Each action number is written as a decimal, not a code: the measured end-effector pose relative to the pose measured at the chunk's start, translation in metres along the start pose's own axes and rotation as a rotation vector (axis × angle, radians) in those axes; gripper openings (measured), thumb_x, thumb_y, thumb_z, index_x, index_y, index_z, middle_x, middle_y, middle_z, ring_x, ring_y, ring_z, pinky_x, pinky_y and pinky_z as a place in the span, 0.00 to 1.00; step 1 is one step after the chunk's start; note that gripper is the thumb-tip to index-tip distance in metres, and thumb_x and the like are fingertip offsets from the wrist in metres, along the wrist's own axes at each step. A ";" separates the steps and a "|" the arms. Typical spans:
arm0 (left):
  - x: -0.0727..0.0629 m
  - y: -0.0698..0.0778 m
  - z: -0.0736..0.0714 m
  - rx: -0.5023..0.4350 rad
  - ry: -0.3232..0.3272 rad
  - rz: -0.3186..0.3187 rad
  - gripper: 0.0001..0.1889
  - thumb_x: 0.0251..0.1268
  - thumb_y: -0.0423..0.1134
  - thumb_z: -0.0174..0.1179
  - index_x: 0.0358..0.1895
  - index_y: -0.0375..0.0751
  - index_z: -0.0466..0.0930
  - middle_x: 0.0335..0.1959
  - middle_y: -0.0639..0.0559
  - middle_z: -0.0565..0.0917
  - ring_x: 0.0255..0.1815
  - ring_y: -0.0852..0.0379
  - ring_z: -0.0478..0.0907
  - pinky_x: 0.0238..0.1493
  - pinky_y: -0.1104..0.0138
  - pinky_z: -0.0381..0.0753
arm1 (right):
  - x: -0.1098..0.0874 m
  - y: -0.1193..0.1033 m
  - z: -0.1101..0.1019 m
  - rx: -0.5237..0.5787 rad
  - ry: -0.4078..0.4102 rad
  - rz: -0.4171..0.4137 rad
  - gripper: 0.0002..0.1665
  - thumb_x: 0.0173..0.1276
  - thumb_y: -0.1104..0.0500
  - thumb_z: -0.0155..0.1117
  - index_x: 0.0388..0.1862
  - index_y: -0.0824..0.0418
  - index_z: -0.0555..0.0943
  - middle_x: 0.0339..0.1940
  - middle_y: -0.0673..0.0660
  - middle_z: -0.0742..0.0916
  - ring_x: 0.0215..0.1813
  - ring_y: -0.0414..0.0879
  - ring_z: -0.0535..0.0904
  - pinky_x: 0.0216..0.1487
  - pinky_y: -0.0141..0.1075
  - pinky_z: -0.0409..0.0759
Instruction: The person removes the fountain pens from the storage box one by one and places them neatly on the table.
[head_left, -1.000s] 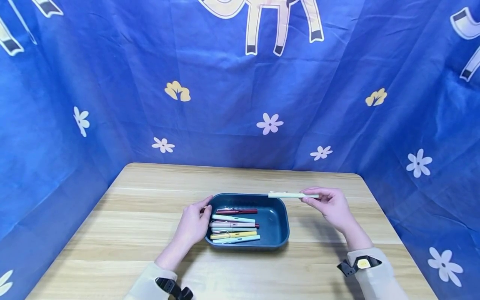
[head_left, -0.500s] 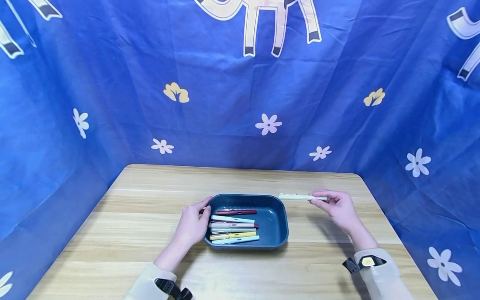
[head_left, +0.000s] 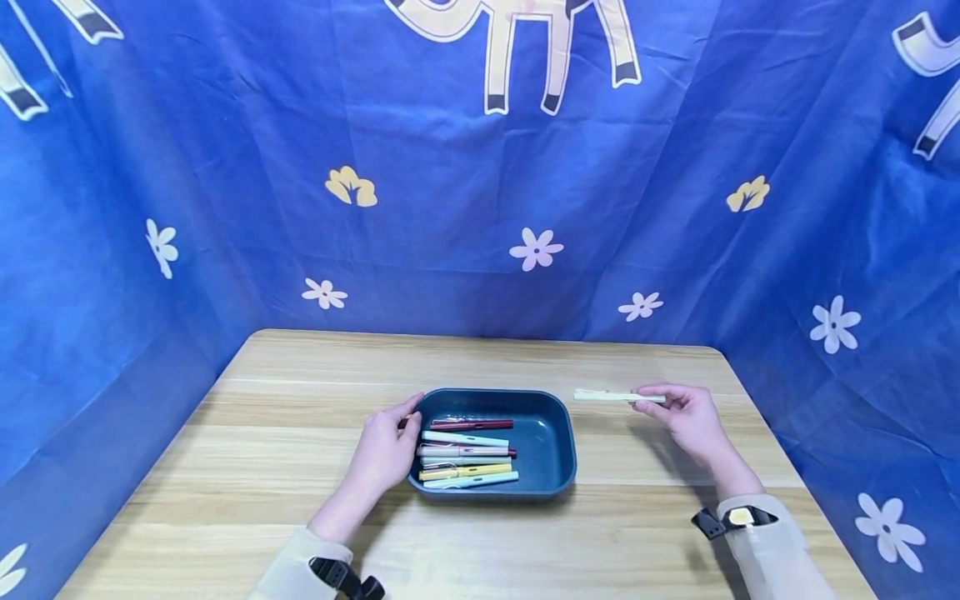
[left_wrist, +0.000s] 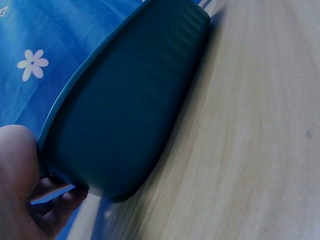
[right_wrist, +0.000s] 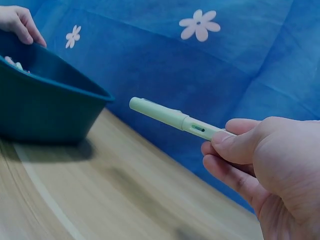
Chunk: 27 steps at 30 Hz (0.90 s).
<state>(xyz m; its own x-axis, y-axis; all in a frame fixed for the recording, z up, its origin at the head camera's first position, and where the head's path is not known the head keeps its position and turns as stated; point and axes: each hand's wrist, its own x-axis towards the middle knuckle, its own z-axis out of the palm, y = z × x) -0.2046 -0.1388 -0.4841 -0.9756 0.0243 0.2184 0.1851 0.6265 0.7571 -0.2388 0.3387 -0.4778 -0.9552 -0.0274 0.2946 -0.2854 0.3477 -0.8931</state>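
A dark teal plastic bin stands on the table. My left hand grips its left end, thumb over the rim and the other fingers against the outer wall, as the left wrist view shows. Several pens lie crosswise in the bin's left half, among them a dark red pen at the back and a yellow pen near the front. To the right of the bin, my right hand pinches a pale green capped fountain pen by its barrel end, above the tabletop. Its clip end points left towards the bin.
The wooden table has its back edge close to a blue cloth printed with flowers and animal legs. This cloth also hangs on both sides. Each sleeve carries a black wrist strap.
My right hand has moved the pale green pen rightwards, from over the bin's back right corner to beside it. The left hand keeps its grip on the bin.
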 end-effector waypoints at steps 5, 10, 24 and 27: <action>-0.001 0.001 -0.001 -0.002 -0.002 -0.003 0.22 0.82 0.35 0.55 0.73 0.35 0.77 0.67 0.32 0.79 0.65 0.40 0.80 0.68 0.46 0.76 | -0.003 0.008 -0.002 -0.029 -0.011 0.044 0.15 0.63 0.66 0.80 0.48 0.70 0.90 0.22 0.61 0.83 0.21 0.36 0.63 0.19 0.36 0.64; -0.001 0.002 -0.001 -0.003 -0.001 -0.005 0.22 0.82 0.35 0.55 0.73 0.35 0.77 0.67 0.32 0.79 0.65 0.39 0.80 0.68 0.45 0.75 | -0.004 0.019 0.000 -0.034 -0.030 0.075 0.15 0.64 0.67 0.80 0.48 0.71 0.90 0.25 0.60 0.88 0.20 0.35 0.64 0.17 0.33 0.63; -0.002 0.002 -0.001 -0.015 0.004 -0.005 0.21 0.82 0.35 0.55 0.72 0.34 0.77 0.67 0.32 0.79 0.63 0.41 0.82 0.65 0.46 0.78 | 0.000 0.042 0.004 -0.169 -0.090 0.014 0.10 0.64 0.69 0.78 0.44 0.68 0.92 0.37 0.60 0.91 0.25 0.39 0.74 0.24 0.32 0.73; -0.002 0.002 0.000 -0.012 0.003 -0.009 0.21 0.82 0.35 0.55 0.73 0.34 0.77 0.67 0.32 0.79 0.63 0.41 0.82 0.66 0.46 0.78 | 0.002 0.045 0.004 -0.226 -0.122 -0.019 0.08 0.65 0.70 0.77 0.43 0.66 0.92 0.42 0.60 0.92 0.33 0.40 0.81 0.32 0.31 0.78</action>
<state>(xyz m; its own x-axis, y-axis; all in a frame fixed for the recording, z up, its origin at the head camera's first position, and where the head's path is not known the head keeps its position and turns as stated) -0.2023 -0.1379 -0.4828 -0.9768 0.0164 0.2135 0.1779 0.6175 0.7662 -0.2539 0.3504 -0.5189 -0.9560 -0.1438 0.2556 -0.2921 0.5460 -0.7852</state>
